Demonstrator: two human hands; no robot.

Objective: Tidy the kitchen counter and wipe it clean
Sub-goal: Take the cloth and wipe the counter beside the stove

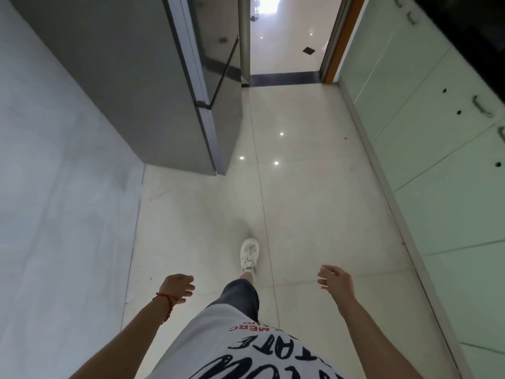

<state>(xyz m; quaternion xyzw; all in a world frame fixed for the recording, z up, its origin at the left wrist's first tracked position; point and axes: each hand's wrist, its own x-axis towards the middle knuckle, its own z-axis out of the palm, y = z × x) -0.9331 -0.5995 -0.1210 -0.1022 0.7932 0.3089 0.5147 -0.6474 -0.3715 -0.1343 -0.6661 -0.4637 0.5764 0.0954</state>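
Observation:
I look down at a pale tiled kitchen floor (314,201) with one white shoe (249,254) stepped forward. My left hand (177,288), a red string on its wrist, hangs low at the left with loosely curled fingers and holds nothing. My right hand (334,279) hangs at the right, fingers apart and empty. The dark edge of the counter (470,26) shows only at the top right corner, above the cabinets. No cloth or counter items are in view.
A grey fridge (153,86) stands at the left ahead, against a pale wall (54,187). Light green cabinet fronts (437,149) with metal handles line the right side. A doorway (287,50) with an orange frame opens ahead.

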